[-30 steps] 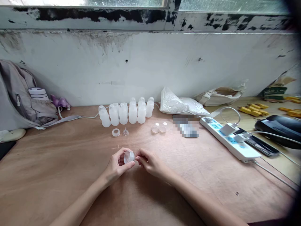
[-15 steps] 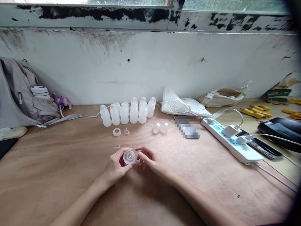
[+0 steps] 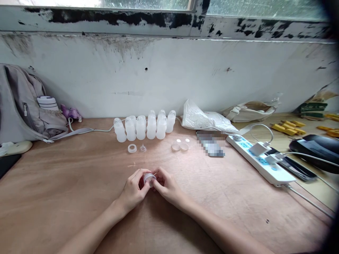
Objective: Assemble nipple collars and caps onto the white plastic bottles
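Observation:
A small round translucent cap (image 3: 149, 178) is held between both hands, above the wooden table. My left hand (image 3: 135, 187) curls round its left side, thumb and fingers closed on it. From the right, my right hand (image 3: 164, 185) pinches the same cap with thumb and fingers. Beyond the hands, a translucent ring (image 3: 132, 148) and a small clear nipple-shaped piece (image 3: 142, 148) lie side by side. Several frosted white bottles (image 3: 141, 127) stand in a cluster behind them. Two clear round discs (image 3: 180, 146) lie to the right, with two small white discs behind.
At the right are a white power strip (image 3: 261, 160) with plugs and cables, a dark phone (image 3: 293, 165), a pixelated flat object (image 3: 211, 143) and yellow pieces (image 3: 288, 127). White plastic packaging (image 3: 206, 118) lies near the wall. A grey backpack (image 3: 18, 102) stands at the left.
My right hand has closed in and now grips the cap, which has shifted slightly right and tilted. My left hand still holds it.

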